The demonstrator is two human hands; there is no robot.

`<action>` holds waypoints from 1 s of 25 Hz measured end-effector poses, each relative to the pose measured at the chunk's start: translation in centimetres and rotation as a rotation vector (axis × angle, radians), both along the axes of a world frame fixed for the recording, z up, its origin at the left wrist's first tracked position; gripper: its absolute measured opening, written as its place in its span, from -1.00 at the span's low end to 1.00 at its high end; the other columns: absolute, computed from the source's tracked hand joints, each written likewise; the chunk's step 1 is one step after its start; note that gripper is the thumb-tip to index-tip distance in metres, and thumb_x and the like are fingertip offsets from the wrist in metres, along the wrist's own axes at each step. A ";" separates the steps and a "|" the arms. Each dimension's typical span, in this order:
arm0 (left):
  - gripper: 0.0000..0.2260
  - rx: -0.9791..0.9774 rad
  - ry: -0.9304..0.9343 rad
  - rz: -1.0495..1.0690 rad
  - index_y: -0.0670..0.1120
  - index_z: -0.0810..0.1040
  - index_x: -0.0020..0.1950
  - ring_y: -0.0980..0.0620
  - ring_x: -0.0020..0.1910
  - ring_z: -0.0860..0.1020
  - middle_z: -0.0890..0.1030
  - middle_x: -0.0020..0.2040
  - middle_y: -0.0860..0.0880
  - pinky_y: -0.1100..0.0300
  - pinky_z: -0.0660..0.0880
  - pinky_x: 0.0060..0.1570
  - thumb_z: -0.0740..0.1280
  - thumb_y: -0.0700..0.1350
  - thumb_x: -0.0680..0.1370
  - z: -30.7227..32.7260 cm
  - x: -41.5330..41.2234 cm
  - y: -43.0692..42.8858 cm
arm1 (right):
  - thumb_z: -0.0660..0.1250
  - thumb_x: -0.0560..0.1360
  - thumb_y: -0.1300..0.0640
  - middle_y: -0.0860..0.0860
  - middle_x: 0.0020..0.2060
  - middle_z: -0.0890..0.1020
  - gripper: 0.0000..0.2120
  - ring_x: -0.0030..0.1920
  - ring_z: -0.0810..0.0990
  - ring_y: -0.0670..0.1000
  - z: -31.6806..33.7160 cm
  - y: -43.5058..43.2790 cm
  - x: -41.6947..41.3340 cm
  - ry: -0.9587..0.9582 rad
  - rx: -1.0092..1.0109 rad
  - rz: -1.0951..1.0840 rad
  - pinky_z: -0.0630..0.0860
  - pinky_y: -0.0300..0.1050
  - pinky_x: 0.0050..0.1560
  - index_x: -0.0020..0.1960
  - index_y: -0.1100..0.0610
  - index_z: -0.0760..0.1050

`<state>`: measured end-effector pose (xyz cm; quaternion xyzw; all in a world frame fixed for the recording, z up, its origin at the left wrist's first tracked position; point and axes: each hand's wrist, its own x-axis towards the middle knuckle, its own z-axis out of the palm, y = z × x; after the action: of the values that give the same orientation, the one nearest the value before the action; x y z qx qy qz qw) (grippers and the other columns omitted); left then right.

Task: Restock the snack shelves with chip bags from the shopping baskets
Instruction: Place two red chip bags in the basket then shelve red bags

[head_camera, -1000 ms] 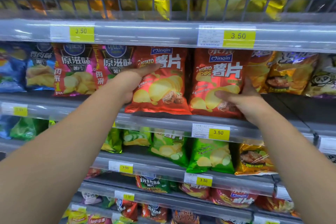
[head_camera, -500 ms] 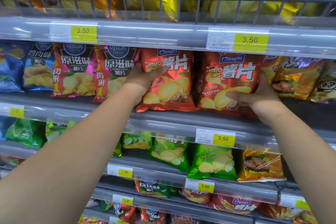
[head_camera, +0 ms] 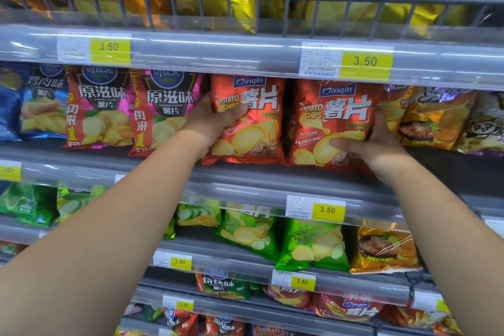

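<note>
Red foil, two bags, bases on the middle shelf (head_camera: 245,188), long axes running 12 to 6. The left red bag (head_camera: 251,128) lies at 3 o'clock from my left hand (head_camera: 210,125): thumb on its front, other fingers hidden behind its left edge, gripping. The right red bag (head_camera: 332,120) lies at 9 o'clock from my right hand (head_camera: 379,150): thumb across its lower front, gripping. The bags stand just beside each other. Judgement: each hand serves its own bag. A straight push back seats both, minding the magenta bag (head_camera: 166,109) at 9 and the orange bag (head_camera: 433,120) at 3.

A shop: tiered shelves (head_camera: 245,188) of chip bags (head_camera: 103,109), yellow price tags (head_camera: 365,63).
</note>
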<state>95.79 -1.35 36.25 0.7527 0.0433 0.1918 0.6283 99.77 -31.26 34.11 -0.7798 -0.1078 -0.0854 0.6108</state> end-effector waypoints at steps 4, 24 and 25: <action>-0.07 0.152 -0.143 0.205 -0.06 0.18 0.51 0.02 0.24 0.51 0.50 0.28 0.02 0.11 0.45 0.27 0.58 0.12 0.28 -1.5 -0.4 -1.5 | 0.58 0.31 0.18 -0.08 0.15 0.57 -0.26 0.17 0.55 0.01 -0.3 -0.1 -0.4 -0.007 -0.026 0.000 0.48 0.06 0.27 0.36 -0.03 0.28; -0.07 0.768 -0.118 0.366 -0.04 0.11 0.57 -0.18 0.51 0.14 0.10 0.54 -0.16 -0.04 0.24 0.42 0.53 0.14 0.35 -1.6 -5.2 -3.3 | 0.50 0.40 -0.06 0.08 0.38 0.43 -0.12 0.35 0.42 0.17 -0.5 -0.6 -3.1 0.021 -0.375 -0.210 0.40 0.01 0.23 0.54 0.00 0.07; -0.17 0.848 -0.138 0.397 -0.05 0.24 0.52 -0.20 0.48 0.19 0.18 0.51 -0.17 -0.07 0.26 0.41 0.51 0.17 0.36 -1.8 -5.7 -3.4 | 0.49 0.40 -0.10 0.10 0.38 0.42 -0.15 0.34 0.42 0.19 -0.5 -0.6 -3.8 -0.006 -0.442 -0.225 0.41 0.04 0.22 0.53 0.00 0.09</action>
<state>90.05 -4.79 34.41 0.9056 0.0625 0.3584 0.2183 95.99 -31.89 33.57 -0.9012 -0.0382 -0.1297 0.4118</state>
